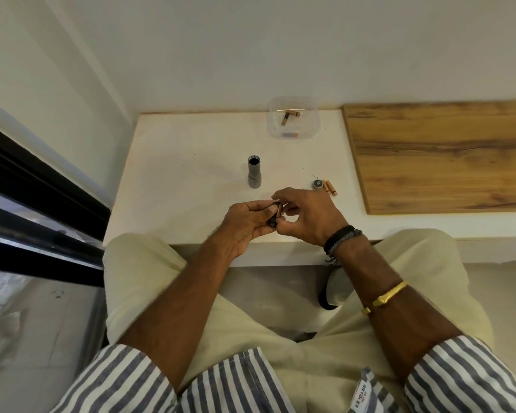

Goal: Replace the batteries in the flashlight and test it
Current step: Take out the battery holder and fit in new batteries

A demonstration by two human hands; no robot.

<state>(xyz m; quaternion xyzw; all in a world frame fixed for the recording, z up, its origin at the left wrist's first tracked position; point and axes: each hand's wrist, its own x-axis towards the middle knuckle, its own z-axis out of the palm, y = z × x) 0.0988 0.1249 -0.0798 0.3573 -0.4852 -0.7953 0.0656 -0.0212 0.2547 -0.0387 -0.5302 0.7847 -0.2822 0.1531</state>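
Observation:
The grey flashlight body [254, 172] stands upright on the white table [191, 174], its open end up. My left hand [246, 223] grips a small black battery holder [273, 217] with a copper battery [279, 210] in it. My right hand [306, 217] touches that battery with its fingertips, fingers curled around it. The flashlight's round end cap [317, 184] lies to the right, with two loose copper batteries [329, 187] beside it.
A clear plastic tub [294, 118] at the table's back edge holds several batteries. A wooden board [441, 156] covers the surface to the right. A dark window frame [42, 186] runs along the left. My knees sit under the table's front edge.

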